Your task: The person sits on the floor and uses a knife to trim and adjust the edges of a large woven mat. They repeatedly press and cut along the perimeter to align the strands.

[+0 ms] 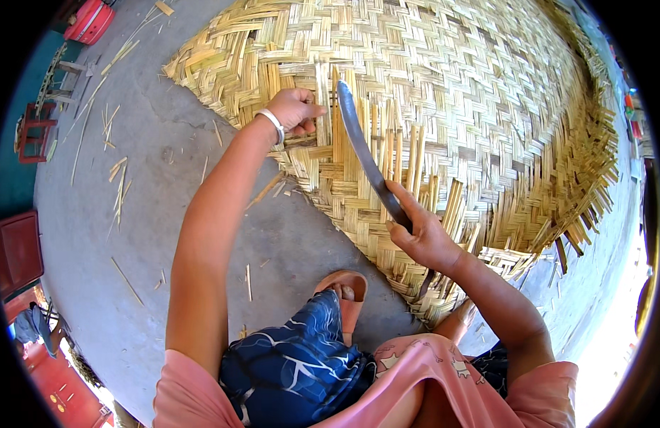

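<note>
A large woven mat (pixel 444 78) of pale split strips, likely bamboo or cane, spreads over the floor in front of me. Strip ends stick up loose along its near edge. My right hand (pixel 424 232) is wrapped round a curved sickle-like blade (pixel 360 143), dark with a bright tip. The blade points up and left, across the upright strip ends. My left hand (pixel 296 112), with a white band at its wrist, is closed at the mat's left part. Its fingertips are beside a pale strip (pixel 323 89); whether they pinch it is hard to see.
Thin strip scraps (pixel 121 187) lie scattered on the grey floor (pixel 144 235) at the left. A red tub (pixel 89 21) and a small red stool (pixel 36 132) stand at the far left. My sandalled foot (pixel 348 292) is close to the mat's near edge.
</note>
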Tool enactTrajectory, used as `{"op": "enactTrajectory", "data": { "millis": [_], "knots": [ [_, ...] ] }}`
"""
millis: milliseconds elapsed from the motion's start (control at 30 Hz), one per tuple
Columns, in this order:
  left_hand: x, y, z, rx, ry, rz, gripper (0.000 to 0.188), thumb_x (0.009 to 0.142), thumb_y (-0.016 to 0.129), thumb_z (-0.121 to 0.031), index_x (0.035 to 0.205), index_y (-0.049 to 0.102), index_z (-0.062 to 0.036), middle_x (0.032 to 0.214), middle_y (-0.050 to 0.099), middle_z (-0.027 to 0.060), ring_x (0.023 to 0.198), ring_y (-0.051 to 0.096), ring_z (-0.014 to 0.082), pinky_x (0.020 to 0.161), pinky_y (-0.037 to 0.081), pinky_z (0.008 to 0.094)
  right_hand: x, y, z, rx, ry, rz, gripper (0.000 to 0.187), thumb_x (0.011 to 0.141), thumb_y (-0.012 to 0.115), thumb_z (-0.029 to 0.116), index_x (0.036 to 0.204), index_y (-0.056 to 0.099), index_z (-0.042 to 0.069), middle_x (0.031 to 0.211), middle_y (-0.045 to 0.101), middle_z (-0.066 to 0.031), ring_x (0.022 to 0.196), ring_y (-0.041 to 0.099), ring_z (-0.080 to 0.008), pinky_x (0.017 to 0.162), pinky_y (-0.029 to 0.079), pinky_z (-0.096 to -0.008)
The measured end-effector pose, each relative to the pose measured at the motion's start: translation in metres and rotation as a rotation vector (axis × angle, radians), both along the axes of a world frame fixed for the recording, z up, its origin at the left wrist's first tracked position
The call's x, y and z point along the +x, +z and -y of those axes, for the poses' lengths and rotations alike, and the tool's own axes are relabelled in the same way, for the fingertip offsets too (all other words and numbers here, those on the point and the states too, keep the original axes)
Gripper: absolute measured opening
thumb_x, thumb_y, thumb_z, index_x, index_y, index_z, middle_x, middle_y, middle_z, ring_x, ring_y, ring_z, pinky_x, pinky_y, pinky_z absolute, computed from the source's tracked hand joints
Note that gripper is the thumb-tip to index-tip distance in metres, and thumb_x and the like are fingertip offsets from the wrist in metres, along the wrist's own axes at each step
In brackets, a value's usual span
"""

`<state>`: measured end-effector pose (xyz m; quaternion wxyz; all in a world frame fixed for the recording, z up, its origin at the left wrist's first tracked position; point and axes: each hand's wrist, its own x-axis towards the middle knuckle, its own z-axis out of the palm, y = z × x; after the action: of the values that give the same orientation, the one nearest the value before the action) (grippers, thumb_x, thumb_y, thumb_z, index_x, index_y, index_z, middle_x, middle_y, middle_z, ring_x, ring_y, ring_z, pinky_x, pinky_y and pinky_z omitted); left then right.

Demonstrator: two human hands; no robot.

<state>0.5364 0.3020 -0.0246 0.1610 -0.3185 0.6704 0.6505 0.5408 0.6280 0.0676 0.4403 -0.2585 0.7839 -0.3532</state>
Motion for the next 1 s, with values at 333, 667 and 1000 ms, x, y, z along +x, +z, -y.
{"op": "enactTrajectory", "data": {
  "millis": [333, 667, 1000],
  "knots": [
    [0.009, -0.034, -0.015, -0.111, 0.359, 0.009, 0.022, 0.083, 0.068, -0.007, 0.102, 0.061, 0.0013, 0.072, 0.066, 0.0089, 0.055, 0.064, 0.0126, 0.043, 0.05, 0.0244, -0.027, -0.003, 0.054, 0.147, 0.109, 0.017, 0.052, 0.085, 0.054, 0.024, 0.134, 0.049, 0.006, 0.079, 0.063, -0.0233, 0.071, 0.064, -0.0327, 0.071, 0.05, -0.0388],
    [0.001, -0.02, -0.017, 0.161, 0.558, 0.035, 0.032, 0.086, 0.069, -0.024, 0.108, 0.059, -0.003, 0.078, 0.062, 0.005, 0.055, 0.061, 0.0123, 0.041, 0.048, 0.0233, -0.058, -0.013, 0.089, 0.183, 0.237, -0.089, 0.052, 0.086, 0.053, 0.031, 0.132, 0.053, 0.005, 0.078, 0.064, -0.0186, 0.071, 0.062, -0.0219, 0.072, 0.048, -0.0353],
    [0.003, -0.005, -0.021, 0.197, 0.537, 0.158, 0.02, 0.081, 0.072, -0.021, 0.09, 0.059, -0.0092, 0.063, 0.05, -0.0021, 0.047, 0.05, 0.0075, 0.037, 0.043, 0.0227, -0.031, -0.034, 0.123, 0.364, 0.194, -0.353, 0.041, 0.089, 0.048, 0.032, 0.122, 0.051, 0.008, 0.099, 0.066, -0.0212, 0.096, 0.063, -0.0385, 0.085, 0.05, -0.0472]
  ]
}}
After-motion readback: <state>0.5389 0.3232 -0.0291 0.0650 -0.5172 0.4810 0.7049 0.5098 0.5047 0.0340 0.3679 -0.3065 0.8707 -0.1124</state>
